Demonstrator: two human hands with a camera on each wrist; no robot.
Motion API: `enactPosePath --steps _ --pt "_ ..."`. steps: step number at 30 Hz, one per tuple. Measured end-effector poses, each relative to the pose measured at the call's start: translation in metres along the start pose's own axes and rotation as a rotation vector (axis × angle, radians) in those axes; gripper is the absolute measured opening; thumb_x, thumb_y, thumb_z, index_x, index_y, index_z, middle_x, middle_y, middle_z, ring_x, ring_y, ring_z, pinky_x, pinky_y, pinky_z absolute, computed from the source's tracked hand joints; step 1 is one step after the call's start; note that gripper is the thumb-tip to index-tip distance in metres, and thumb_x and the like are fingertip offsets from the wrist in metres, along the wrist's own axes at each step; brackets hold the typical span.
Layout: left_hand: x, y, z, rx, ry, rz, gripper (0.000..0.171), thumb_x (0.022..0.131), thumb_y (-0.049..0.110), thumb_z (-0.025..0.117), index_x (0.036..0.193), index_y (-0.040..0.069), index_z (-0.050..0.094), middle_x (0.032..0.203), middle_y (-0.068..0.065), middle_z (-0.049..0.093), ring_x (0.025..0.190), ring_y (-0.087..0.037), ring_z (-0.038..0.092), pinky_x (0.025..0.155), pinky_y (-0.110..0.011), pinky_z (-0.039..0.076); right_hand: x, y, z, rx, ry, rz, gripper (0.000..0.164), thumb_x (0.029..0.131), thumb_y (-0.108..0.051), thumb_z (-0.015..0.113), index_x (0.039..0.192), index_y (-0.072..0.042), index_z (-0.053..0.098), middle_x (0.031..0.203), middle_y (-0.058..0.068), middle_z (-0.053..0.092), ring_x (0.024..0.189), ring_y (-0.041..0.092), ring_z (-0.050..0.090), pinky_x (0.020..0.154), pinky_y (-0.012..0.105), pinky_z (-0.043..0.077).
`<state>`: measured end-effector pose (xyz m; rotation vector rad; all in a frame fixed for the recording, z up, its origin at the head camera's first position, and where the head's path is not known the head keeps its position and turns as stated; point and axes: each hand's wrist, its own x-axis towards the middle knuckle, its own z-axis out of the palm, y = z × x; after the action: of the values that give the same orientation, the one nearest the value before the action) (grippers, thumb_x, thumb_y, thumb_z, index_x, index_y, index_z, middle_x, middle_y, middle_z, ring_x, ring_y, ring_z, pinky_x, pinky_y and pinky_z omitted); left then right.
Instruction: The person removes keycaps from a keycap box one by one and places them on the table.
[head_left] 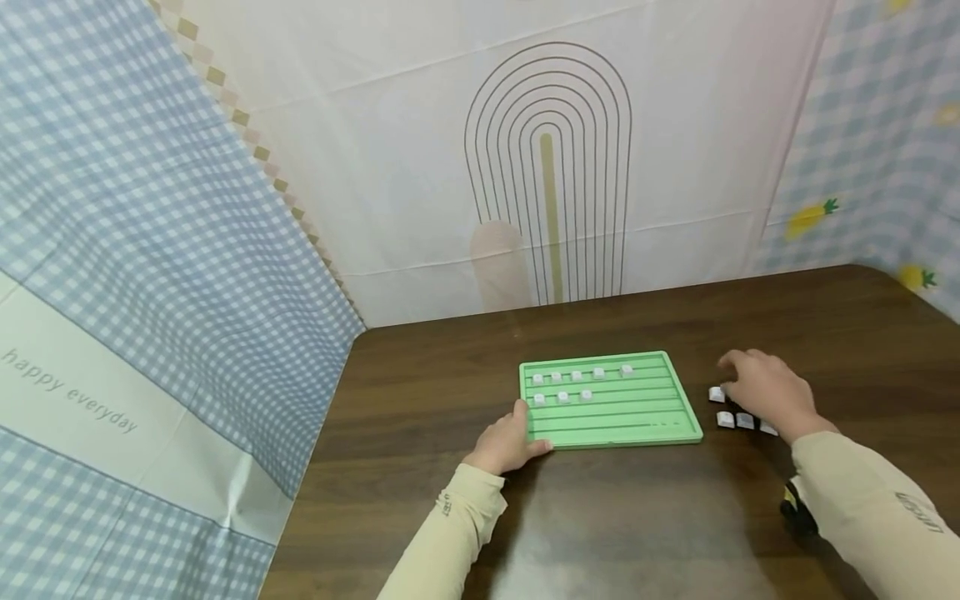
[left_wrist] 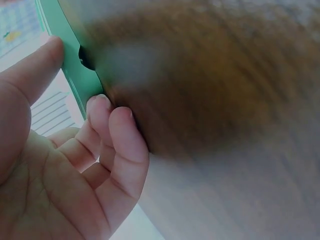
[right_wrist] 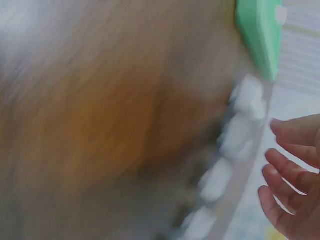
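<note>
A green ridged tray (head_left: 600,432) lies on the table, with small white keycaps (head_left: 576,377) in its two back rows. At the tray's front left corner, my left hand (head_left: 501,442) grips the edge between thumb and fingers. The left wrist view shows the thumb on one side of the green rim (left_wrist: 80,75) and curled fingertips at the other. To the right of the tray, my right hand (head_left: 772,392) is over a group of loose white keycaps (head_left: 725,419), partly hiding them. Its fingers are spread with nothing between them in the right wrist view, beside blurred keycaps (right_wrist: 237,137).
The dark wooden table (head_left: 420,375) runs back to a printed cloth (head_left: 405,167). A blue checked cloth (head_left: 187,250) hangs on the left. Under the right sleeve, a small black and yellow object (head_left: 798,510) partly shows.
</note>
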<state>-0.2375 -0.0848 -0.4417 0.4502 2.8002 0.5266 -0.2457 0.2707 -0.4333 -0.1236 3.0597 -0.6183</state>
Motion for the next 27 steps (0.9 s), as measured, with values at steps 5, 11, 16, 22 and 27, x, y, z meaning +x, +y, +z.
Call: enactPosePath --steps 5,11,16,22,27 --pt "-0.002 0.0 0.0 -0.011 -0.006 -0.006 0.071 0.086 0.04 0.06 0.135 -0.001 0.029 0.119 -0.023 0.06 0.094 -0.034 0.061 0.077 -0.045 0.051 0.015 -0.05 0.014 0.002 0.064 -0.152 0.032 0.085 -0.015 0.061 0.114 -0.002 0.059 0.116 0.027 0.058 0.101 0.043 0.053 0.069 0.058 0.049" --pt "-0.002 0.002 0.004 -0.008 -0.022 -0.005 0.072 0.086 0.04 0.06 0.135 -0.001 0.028 0.122 -0.023 0.058 0.096 -0.034 0.061 0.079 -0.045 0.051 0.028 -0.104 0.052 0.008 -0.021 -0.308 0.032 0.083 -0.021 0.064 0.111 -0.005 0.062 0.115 0.02 0.062 0.107 0.041 0.051 0.081 0.059 0.047" --pt "0.0 0.004 0.006 -0.002 -0.029 -0.013 0.072 0.086 0.041 0.059 0.135 -0.001 0.027 0.124 -0.022 0.058 0.098 -0.033 0.06 0.08 -0.044 0.051 0.034 -0.122 0.071 -0.06 0.001 -0.319 0.025 0.085 -0.019 0.063 0.105 -0.006 0.064 0.106 0.016 0.064 0.098 0.035 0.055 0.078 0.052 0.049" --pt "0.003 0.006 0.005 0.022 -0.027 -0.014 0.073 0.086 0.043 0.059 0.135 -0.001 0.028 0.123 -0.022 0.059 0.096 -0.032 0.061 0.078 -0.042 0.052 0.036 -0.127 0.072 -0.137 0.06 -0.341 0.012 0.084 -0.014 0.064 0.094 -0.008 0.066 0.094 0.01 0.065 0.087 0.03 0.057 0.073 0.047 0.05" --pt "0.003 0.004 0.002 0.029 -0.027 -0.019 0.073 0.086 0.043 0.059 0.134 -0.001 0.028 0.123 -0.022 0.058 0.097 -0.032 0.061 0.078 -0.042 0.051 0.038 -0.13 0.072 -0.168 0.069 -0.354 0.013 0.083 -0.015 0.065 0.094 -0.008 0.066 0.094 0.01 0.066 0.086 0.03 0.057 0.069 0.046 0.052"
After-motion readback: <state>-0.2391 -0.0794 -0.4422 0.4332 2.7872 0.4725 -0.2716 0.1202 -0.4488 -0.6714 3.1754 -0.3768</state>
